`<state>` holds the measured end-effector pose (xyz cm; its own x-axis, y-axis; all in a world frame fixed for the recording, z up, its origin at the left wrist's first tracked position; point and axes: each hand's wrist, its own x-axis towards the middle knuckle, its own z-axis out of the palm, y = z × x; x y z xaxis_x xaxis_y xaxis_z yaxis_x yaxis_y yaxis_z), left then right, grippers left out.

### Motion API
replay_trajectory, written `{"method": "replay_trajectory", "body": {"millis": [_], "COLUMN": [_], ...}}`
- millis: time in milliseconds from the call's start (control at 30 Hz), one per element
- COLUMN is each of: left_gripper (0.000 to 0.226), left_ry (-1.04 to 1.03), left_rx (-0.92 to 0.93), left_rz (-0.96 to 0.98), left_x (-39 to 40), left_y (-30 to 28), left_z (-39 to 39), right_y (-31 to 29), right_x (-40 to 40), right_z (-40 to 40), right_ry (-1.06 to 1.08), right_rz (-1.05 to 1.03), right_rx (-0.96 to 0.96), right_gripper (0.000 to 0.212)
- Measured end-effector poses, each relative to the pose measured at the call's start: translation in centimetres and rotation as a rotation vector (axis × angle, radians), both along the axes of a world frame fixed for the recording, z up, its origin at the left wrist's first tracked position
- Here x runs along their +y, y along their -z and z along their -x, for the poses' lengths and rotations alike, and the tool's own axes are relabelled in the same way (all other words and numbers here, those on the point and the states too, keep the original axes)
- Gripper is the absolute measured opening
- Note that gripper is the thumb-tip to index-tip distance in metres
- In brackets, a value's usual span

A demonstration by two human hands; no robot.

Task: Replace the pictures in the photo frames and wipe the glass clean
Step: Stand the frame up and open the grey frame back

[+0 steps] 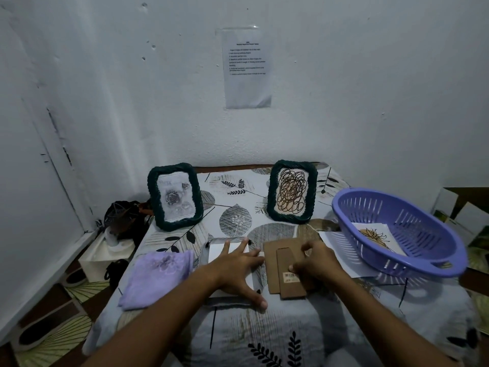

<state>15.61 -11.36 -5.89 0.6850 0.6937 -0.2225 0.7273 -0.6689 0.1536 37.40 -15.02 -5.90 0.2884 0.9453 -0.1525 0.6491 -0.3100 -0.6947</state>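
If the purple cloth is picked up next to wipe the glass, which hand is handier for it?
Probably the left hand: it lies flat and open on the white sheet, right beside the purple cloth. The right hand is busy, fingers curled on the cardboard backing.

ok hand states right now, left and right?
Left hand: open, fingers spread flat on the white sheet.
Right hand: fingers curled, pinching the brown cardboard backing board.
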Motion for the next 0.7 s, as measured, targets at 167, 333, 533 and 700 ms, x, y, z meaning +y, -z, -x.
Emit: {"method": "replay_trajectory", "body": {"millis": [167, 333, 533, 700], "left_gripper": [0.109, 0.110, 0.108, 0.113], "left_ry": [0.007, 0.003, -0.120, -0.268], "left_rx": [-0.008, -0.034, -0.253, -0.425], "left_rz": [-0.002, 0.004, 0.083, 0.055], "left_x": [0.0, 0.1, -0.2, -0.5], "left_y": [0.0, 0.3, -0.1, -0.6], "left_z": [0.1, 0.2, 1.5, 5.3], "right_y": [-0.4, -0.7, -1.6, -3.3], "right_x": [0.0, -0.1, 0.1, -0.1], "right_z": [0.5, 0.9, 2.2, 6.4], "right_ry": [-0.057, -0.078, -0.091, -0.319], "right_rz": [0.006, 0.026, -0.134, 0.006], "right_rx": [-0.213, -0.393, -0.262, 0.087], "right_gripper": [0.041, 0.044, 0.030, 0.022]}}
